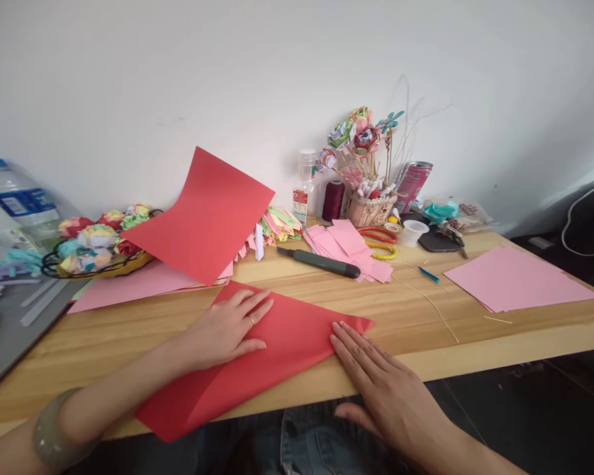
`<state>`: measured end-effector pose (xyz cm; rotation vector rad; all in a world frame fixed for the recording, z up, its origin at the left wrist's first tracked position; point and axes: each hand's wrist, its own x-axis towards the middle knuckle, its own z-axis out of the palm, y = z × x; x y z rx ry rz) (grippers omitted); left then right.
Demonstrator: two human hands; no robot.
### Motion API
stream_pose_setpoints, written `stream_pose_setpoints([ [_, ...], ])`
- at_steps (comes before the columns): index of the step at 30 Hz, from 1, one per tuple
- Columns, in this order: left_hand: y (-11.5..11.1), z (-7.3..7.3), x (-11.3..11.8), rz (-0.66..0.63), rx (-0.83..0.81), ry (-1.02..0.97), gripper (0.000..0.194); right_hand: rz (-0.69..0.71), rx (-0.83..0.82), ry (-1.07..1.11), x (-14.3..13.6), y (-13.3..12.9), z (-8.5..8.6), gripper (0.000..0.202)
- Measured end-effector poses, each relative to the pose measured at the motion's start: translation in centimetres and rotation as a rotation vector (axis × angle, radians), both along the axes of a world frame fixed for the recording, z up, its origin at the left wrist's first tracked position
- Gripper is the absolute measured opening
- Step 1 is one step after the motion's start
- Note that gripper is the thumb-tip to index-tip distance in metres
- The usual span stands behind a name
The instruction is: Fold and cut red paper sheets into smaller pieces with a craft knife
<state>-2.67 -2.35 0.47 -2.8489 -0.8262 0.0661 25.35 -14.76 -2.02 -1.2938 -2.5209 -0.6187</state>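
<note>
**Folded red paper (287, 336) held flat at the tabletop (406, 307) front edge**

The paper is laid along the front edge, with its near left corner overhanging. Its left half is covered by the left hand (230, 330), fingers lightly spread. Its right corner area is pressed by the right hand (381, 379), fingers held together, thumb apart. A red sheet (208, 218) is propped toward the back edge. Pink sheets (519, 280) are stacked near the right edge.
</note>
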Motion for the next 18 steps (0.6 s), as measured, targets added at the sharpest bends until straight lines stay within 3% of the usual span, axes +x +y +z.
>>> stream_pose_setpoints([
  [8, 0.0, -0.3, -0.1, -0.011, 0.021, -0.028, 0.065, -0.223, 0.147, -0.064, 1.9, -1.4, -0.2, 0.067],
  [18, 0.1, -0.3, -0.2, -0.010, -0.005, -0.047, 0.064, -0.235, 0.186, -0.050, 1.7, -2.1, -0.1, 0.068],
])
